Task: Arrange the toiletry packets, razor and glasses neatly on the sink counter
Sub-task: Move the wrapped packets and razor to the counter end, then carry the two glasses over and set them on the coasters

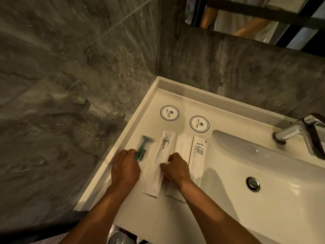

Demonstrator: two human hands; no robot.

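On the white sink counter [158, 215] a green razor [142, 147] in clear wrap lies at the left, its lower end pinched by my left hand [125, 169]. Beside it lies a long white packet printed "BRUSHING TEETH" [162, 152]. My right hand [175, 169] presses its fingertips on this packet's right edge and covers the lower part of a plain white packet [183, 147]. A third packet with small print [198, 152] lies furthest right. Two round paper-capped glasses [169, 113] [199, 124] stand behind the row.
The basin [263, 166] with its drain [252, 183] fills the right side, and a chrome tap [297, 131] stands at its back. Grey marble walls [70, 85] close in on the left and behind. A mirror [255, 16] hangs above.
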